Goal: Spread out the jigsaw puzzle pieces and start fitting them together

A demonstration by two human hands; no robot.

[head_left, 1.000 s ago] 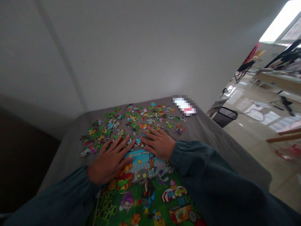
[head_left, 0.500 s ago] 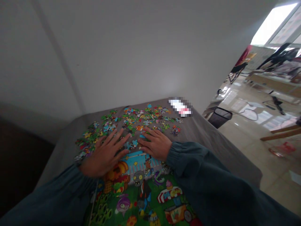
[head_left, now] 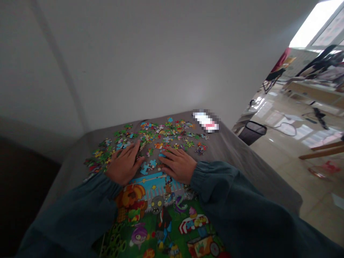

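Both hands, left [head_left: 124,165] and right [head_left: 179,165], lie flat with released grip on loose pieces [head_left: 150,138] near the surface's [head_left: 231,154] far edge, above one poster [head_left: 161,215].

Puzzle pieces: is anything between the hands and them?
No. The left hand lies flat on the loose pieces, and the right hand rests at their near edge, fingertips on them. Nothing visible is in between.

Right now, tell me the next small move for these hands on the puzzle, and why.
Probably pinch the loose blue piece with the left hand and try it on the finished picture's blue top edge. It lies between both flat, empty hands, right hand beside it, and its colour seems to match that edge.
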